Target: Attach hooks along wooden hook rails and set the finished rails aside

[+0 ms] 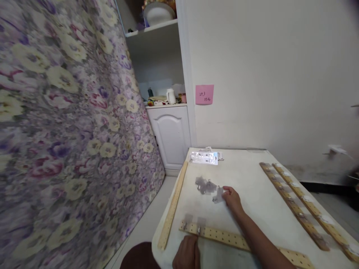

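Observation:
My right hand (232,199) is pinched on the edge of a small grey-clear plastic piece (218,195) with a shiny metal bit on it. Just left of it lies a loose pile of similar clear pieces (205,186). My left hand (187,253) rests closed at the front edge of a perforated wooden strip (221,234); whatever its curled fingers hold, if anything, is hidden. Two metal-fitted clear pieces stand in the strip's left end, one of them a clear piece (199,226) just above my left hand. My right forearm passes over the strip and covers part of it.
Another perforated strip (174,205) runs along the white table's left side. Two wooden strips (293,201) carrying several clear pieces lie at the right. Clear packaging (203,157) sits at the back. A floral curtain (70,130) hangs left, beside a white cabinet (170,136).

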`<state>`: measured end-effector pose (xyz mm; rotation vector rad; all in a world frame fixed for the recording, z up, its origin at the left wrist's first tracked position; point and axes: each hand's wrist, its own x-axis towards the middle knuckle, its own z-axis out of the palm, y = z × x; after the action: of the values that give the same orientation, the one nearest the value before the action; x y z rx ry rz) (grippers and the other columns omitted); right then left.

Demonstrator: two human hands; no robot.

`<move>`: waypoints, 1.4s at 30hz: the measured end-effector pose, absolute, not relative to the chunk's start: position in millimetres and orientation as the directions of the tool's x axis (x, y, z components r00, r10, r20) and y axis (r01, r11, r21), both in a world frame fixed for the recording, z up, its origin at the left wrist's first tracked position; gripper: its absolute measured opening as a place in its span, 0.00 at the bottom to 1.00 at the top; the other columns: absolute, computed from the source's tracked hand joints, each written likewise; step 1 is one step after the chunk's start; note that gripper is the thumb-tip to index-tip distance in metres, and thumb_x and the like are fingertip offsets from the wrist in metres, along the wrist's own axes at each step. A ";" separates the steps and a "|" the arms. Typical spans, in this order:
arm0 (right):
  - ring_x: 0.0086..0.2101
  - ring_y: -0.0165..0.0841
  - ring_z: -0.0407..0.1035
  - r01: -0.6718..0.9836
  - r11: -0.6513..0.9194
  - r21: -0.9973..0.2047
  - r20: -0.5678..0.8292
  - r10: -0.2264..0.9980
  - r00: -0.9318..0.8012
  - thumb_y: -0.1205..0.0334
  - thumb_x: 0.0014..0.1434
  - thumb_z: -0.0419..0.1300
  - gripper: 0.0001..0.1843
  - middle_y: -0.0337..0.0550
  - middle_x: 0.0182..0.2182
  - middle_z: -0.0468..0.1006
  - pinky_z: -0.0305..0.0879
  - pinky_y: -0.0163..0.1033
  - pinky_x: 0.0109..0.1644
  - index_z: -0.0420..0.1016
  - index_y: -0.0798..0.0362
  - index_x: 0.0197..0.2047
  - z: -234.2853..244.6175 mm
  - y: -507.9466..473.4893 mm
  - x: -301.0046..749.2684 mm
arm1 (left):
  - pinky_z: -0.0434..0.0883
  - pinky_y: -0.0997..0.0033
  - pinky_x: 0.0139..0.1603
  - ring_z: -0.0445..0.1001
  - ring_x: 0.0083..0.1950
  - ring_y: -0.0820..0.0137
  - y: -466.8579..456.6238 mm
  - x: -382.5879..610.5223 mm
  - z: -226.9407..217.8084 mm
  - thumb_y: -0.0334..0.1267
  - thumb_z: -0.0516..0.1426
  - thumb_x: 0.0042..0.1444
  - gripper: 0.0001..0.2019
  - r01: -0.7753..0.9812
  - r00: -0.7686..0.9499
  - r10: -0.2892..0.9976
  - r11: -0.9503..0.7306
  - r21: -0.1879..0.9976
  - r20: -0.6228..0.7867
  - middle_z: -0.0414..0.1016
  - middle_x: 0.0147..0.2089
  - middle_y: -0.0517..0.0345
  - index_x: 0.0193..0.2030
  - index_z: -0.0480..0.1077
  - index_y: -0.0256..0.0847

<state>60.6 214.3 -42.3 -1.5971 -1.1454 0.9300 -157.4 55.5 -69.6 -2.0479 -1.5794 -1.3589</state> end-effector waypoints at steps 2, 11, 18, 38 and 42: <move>0.20 0.31 0.63 0.204 -0.116 -0.972 -0.055 0.958 0.282 0.59 0.43 0.51 0.30 0.35 0.21 0.70 0.59 0.36 0.26 0.67 0.58 0.52 -40.3 198.5 71.3 | 0.71 0.73 0.35 0.74 0.35 0.70 51.4 -157.5 -64.3 0.35 0.46 0.61 0.11 0.847 0.007 0.681 -0.393 0.358 0.732 0.73 0.33 0.56 0.41 0.69 0.43; 0.18 0.27 0.57 -0.085 -0.109 -0.990 -0.124 0.972 0.197 0.58 0.42 0.56 0.16 0.31 0.16 0.63 0.53 0.34 0.23 0.70 0.56 0.36 -33.7 143.5 90.4 | 0.71 0.73 0.38 0.74 0.38 0.69 42.4 -157.6 -47.7 0.31 0.48 0.59 0.10 0.858 0.032 0.778 -0.344 0.383 0.627 0.74 0.35 0.57 0.42 0.69 0.43; 0.15 0.22 0.54 -0.249 -0.128 -0.960 -0.125 0.992 -0.025 0.54 0.43 0.62 0.13 0.28 0.13 0.63 0.48 0.29 0.19 0.65 0.52 0.29 -20.3 116.2 72.0 | 0.70 0.71 0.40 0.73 0.39 0.69 33.6 -160.3 -37.3 0.36 0.49 0.60 0.08 0.693 -0.071 0.854 -0.329 0.642 0.515 0.73 0.35 0.57 0.39 0.69 0.42; 0.26 0.28 0.61 0.246 0.162 -0.956 0.067 0.933 -0.353 0.63 0.47 0.57 0.04 0.36 0.23 0.68 0.56 0.34 0.31 0.70 0.55 0.27 -10.0 64.6 52.1 | 0.58 0.78 0.21 0.61 0.20 0.77 22.2 -100.2 -15.5 0.49 0.56 0.52 0.15 0.041 -0.058 0.998 0.007 0.999 -0.005 0.62 0.19 0.69 0.38 0.69 0.38; 0.24 0.27 0.61 0.228 0.129 -0.965 0.032 0.921 -0.387 0.63 0.49 0.56 0.04 0.34 0.21 0.68 0.57 0.33 0.28 0.69 0.54 0.28 -5.6 59.8 48.3 | 0.56 0.79 0.20 0.59 0.17 0.78 24.2 -101.4 -15.2 0.50 0.58 0.49 0.16 -0.073 -0.030 0.998 0.048 0.996 -0.051 0.63 0.16 0.69 0.33 0.68 0.38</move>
<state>48.3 59.8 -5.6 -1.1185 -1.7281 1.2960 -101.4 24.2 -15.2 -2.2921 -2.4939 -2.5501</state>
